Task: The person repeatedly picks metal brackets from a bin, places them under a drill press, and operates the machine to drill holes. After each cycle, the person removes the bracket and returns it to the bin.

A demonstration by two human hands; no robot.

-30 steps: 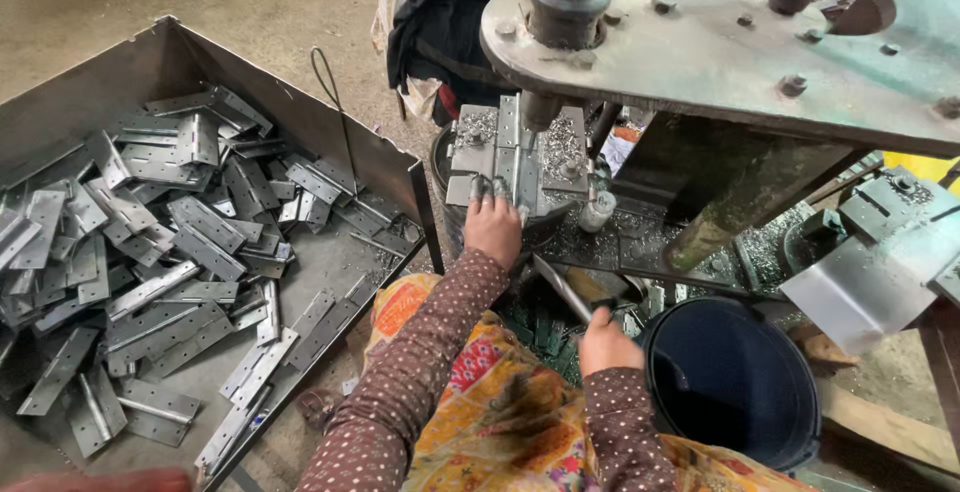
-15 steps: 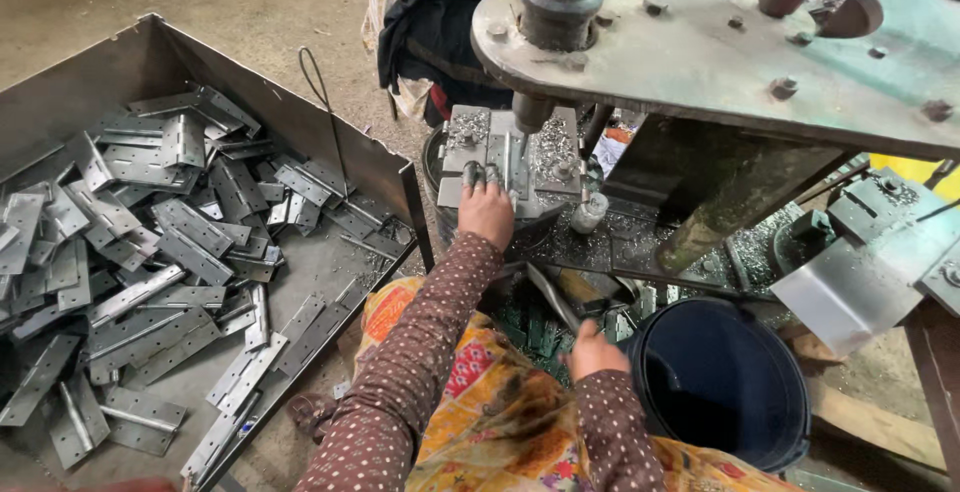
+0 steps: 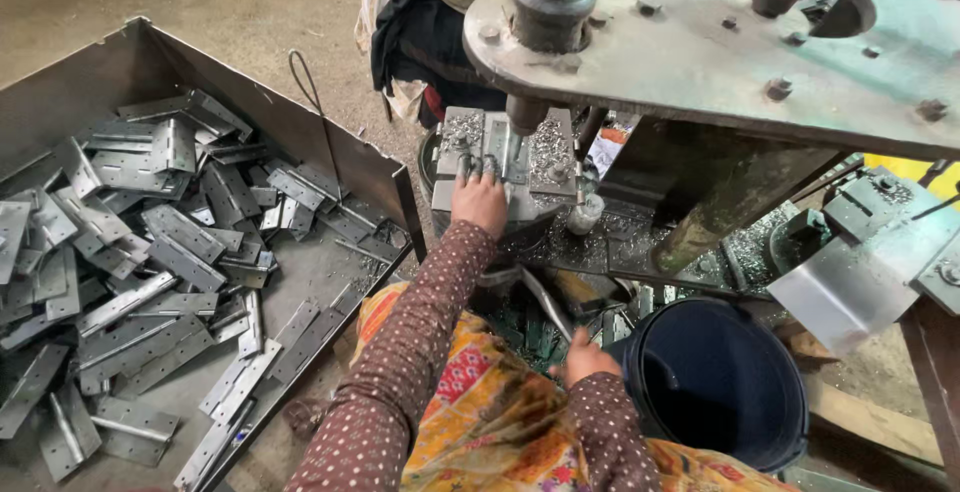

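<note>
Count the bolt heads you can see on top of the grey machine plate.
5 at least on the machine plate: one beside the spindle at left, two near the red handle, one mid-plate, one at the right edge. Others may lie beyond the picture's edge.

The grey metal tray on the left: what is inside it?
The metal tray holds a loose heap of flat grey hinge plates, overlapping at all angles. Bare floor shows near its right wall; what lies beneath the heap is covered.

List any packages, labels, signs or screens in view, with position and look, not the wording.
Small white and orange printed label or packet: behind the grey metal press block that the left hand touches, partly hidden, shape unclear.
No signs or screens show.
</note>
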